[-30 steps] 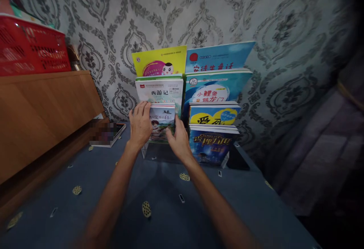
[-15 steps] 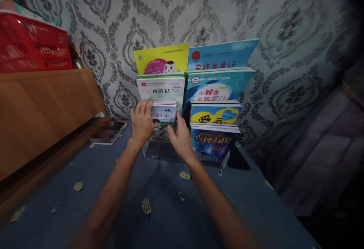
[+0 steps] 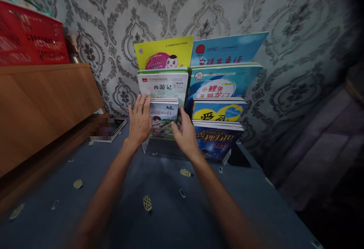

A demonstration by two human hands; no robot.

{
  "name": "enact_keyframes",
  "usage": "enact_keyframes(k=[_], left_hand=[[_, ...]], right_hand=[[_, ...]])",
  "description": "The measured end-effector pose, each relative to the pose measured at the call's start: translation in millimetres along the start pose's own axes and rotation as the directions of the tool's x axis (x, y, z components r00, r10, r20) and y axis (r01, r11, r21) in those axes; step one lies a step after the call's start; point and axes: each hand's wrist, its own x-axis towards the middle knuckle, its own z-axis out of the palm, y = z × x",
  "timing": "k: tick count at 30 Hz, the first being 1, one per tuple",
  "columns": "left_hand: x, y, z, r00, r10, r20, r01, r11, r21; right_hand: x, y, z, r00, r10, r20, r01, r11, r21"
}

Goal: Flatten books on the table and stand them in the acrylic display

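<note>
A small picture book (image 3: 164, 117) stands in the front left slot of a clear tiered book rack (image 3: 159, 152). My left hand (image 3: 139, 122) lies with its fingers stretched flat against the book's left edge. At the book's right edge is my right hand (image 3: 184, 135), fingers apart, thumb near the cover. Neither hand wraps round the book. Behind it stand a white book (image 3: 163, 85) and a yellow book (image 3: 163, 53). The right column holds a dark blue book (image 3: 218, 142) in front and several blue ones behind.
The rack sits on a dark blue patterned cloth (image 3: 170, 203) against a grey damask wall. A wooden cabinet (image 3: 42, 104) with a red basket (image 3: 31, 36) on top is at the left. A flat book or tablet (image 3: 109, 129) lies beside the cabinet.
The small book now sits lower and squarer in the front slot. My right hand has eased off its right edge and opened; my left hand stays on the left edge.
</note>
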Motion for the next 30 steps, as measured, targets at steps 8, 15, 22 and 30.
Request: enact_keyframes(k=[8, 15, 22, 30], left_hand=[[-1.6, -8.5, 0.7, 1.000, -0.025, -0.019, 0.023, 0.998, -0.062], [0.7, -19.7, 4.1, 1.000, -0.013, 0.004, 0.013, 0.983, -0.182], [3.9, -18.7, 3.8, 0.999, -0.039, 0.012, 0.041, 0.978, -0.203], [6.7, -20.5, 7.0, 0.999, -0.017, -0.028, 0.010, 0.973, -0.231]], right_hand=[[-0.4, -1.3, -4.2, 1.000, -0.031, -0.007, 0.031, 0.999, 0.009], [1.5, -10.2, -4.8, 0.989, -0.145, -0.039, 0.145, 0.989, -0.018], [17.5, -20.1, -7.5, 0.977, -0.213, -0.025, 0.208, 0.970, -0.126], [25.7, -18.3, -7.4, 0.978, -0.205, 0.037, 0.207, 0.942, -0.264]])
